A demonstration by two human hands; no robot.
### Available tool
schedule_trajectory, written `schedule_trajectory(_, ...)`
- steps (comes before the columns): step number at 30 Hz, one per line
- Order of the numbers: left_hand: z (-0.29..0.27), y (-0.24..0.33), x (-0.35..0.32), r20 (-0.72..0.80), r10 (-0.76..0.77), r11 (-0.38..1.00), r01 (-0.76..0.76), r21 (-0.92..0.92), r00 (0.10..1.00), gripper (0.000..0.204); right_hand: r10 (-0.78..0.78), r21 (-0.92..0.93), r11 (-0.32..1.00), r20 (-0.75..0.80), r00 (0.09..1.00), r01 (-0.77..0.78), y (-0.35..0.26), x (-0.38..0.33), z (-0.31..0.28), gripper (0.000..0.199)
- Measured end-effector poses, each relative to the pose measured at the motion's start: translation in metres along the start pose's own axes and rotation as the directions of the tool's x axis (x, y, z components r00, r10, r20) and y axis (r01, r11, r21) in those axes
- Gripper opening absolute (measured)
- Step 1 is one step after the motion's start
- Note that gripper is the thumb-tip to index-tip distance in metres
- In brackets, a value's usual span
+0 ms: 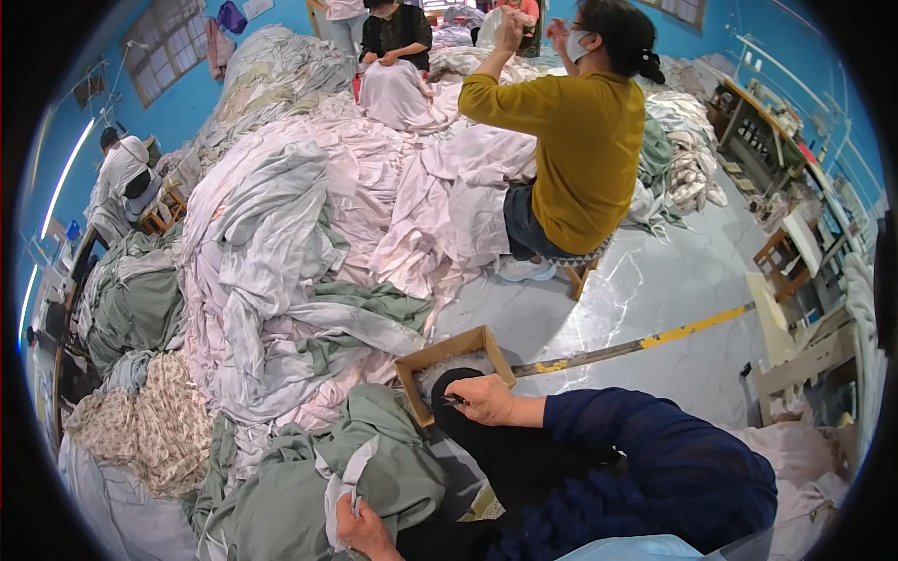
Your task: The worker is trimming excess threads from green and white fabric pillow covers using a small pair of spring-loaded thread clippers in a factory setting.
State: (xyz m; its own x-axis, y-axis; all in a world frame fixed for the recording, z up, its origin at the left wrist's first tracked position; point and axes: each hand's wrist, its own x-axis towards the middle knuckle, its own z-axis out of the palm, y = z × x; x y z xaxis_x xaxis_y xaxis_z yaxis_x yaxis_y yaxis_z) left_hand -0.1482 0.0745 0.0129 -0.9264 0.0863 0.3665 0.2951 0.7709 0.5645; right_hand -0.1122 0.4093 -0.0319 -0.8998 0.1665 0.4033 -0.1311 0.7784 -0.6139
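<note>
On floor beside fabric heap: cardboard box [453, 350], white contents unclear | right hand [484, 400] at box's near rim, fingers closed on small dark tool [455, 400] | left hand [360, 529] gripping green-and-white cloth [348, 472]

The fingers of the left hand [363, 529] are partly buried in a fold of the green cloth [374, 467], and what is pinched there cannot be told. The small dark tool [453, 400] under the right hand [485, 400] is too small to be identified. The contents of the cardboard box [449, 351] are largely covered by that hand.
</note>
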Motion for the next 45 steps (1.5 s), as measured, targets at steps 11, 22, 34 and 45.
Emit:
schedule_trajectory(11, 0.005, -0.011, -0.003, -0.009, 0.022, 1.0, -0.022, -0.001, 1.0, 0.011, 0.002, 0.001, 1.0, -0.007, 1.0, -0.002, 0.002, -0.003, 0.0, 0.026)
schedule_trajectory(22, 0.002, -0.013, 0.006, -0.139, 0.003, 0.983, -0.028, -0.179, 0.99, 0.015, -0.022, 0.012, 1.0, -0.006, 1.0, 0.022, 0.001, 0.009, 0.007, 0.007)
schedule_trajectory(34, -0.099, 0.021, -0.069, -0.246, -0.281, 0.877, 0.144, -0.459, 0.928, 0.008, -0.026, 0.474, 0.866, 0.367, 0.93, -0.163, -0.095, -0.013, 0.059, 0.016)
schedule_trajectory(45, -0.115, 0.028, -0.13, -0.278, -0.375, 0.862, 0.222, -0.457, 0.884, 0.01, -0.458, 0.777, 0.468, 0.62, 0.637, -0.42, -0.221, -0.007, 0.068, 0.031)
